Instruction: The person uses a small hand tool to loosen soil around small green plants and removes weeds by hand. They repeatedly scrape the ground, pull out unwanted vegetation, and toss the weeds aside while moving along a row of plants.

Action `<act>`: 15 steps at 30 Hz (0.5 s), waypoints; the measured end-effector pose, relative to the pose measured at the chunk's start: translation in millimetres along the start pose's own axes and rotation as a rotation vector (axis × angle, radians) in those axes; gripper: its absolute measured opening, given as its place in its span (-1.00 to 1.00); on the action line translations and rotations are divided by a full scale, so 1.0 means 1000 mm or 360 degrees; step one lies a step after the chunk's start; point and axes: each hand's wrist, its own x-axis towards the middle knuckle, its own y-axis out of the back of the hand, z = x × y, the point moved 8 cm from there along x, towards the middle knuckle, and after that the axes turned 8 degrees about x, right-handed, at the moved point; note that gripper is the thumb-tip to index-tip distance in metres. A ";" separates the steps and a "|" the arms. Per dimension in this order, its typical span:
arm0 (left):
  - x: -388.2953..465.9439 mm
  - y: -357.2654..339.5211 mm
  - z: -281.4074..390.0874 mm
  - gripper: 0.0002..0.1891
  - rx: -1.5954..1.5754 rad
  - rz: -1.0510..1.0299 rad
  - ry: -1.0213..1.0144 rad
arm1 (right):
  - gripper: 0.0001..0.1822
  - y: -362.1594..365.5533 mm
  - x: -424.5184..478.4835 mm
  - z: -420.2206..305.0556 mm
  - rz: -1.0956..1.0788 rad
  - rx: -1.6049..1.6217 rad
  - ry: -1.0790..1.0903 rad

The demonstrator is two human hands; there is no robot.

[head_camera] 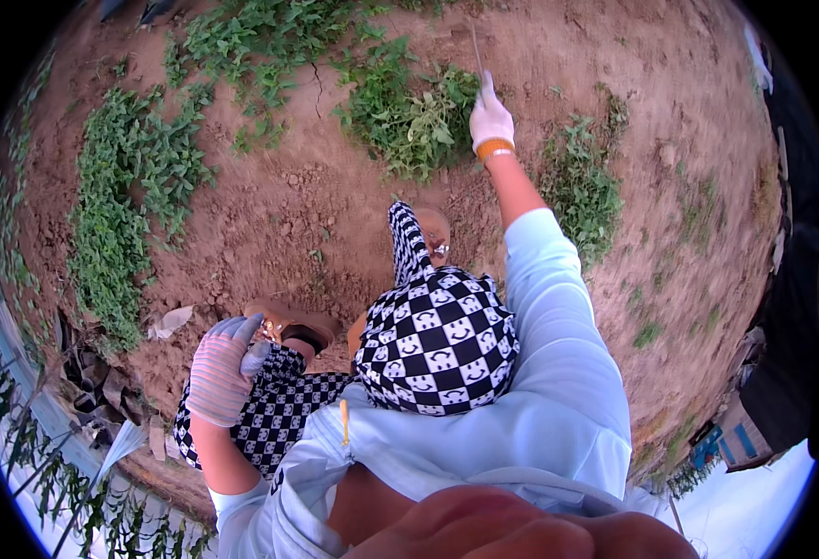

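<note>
My right hand, in a pale work glove with an orange cuff, stretches forward and grips a thin-handled tool. The tool's far end is blurred against the soil, so I cannot tell its kind. Just left of that hand lies a clump of leafy green plants, some with paler leaves. My left hand, in a striped knit glove, rests on my bent left knee in checkered trousers. Nothing shows in it, and its thumb is apart from the fingers.
Crumbly brown soil spreads around my brown shoes. Leafy heaps lie at left and right. A pale scrap and dark debris lie near my left side. Black sheeting borders the far right.
</note>
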 end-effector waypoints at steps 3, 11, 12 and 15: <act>-0.002 -0.003 -0.008 -0.39 0.0064 0.0026 0.0017 | -0.33 -0.002 0.000 -0.003 -0.0057 -0.0051 -0.0040; 0.004 0.002 -0.002 -0.38 0.0001 0.0033 0.0006 | -0.30 -0.006 -0.001 -0.002 -0.0094 -0.0015 -0.0041; 0.004 0.002 -0.003 -0.38 0.0007 0.0048 0.0009 | -0.29 -0.005 0.002 -0.010 -0.0096 -0.0029 -0.0025; 0.006 0.005 -0.005 -0.38 0.0003 0.0077 0.0010 | -0.30 -0.022 -0.003 0.015 -0.0128 -0.0060 0.0009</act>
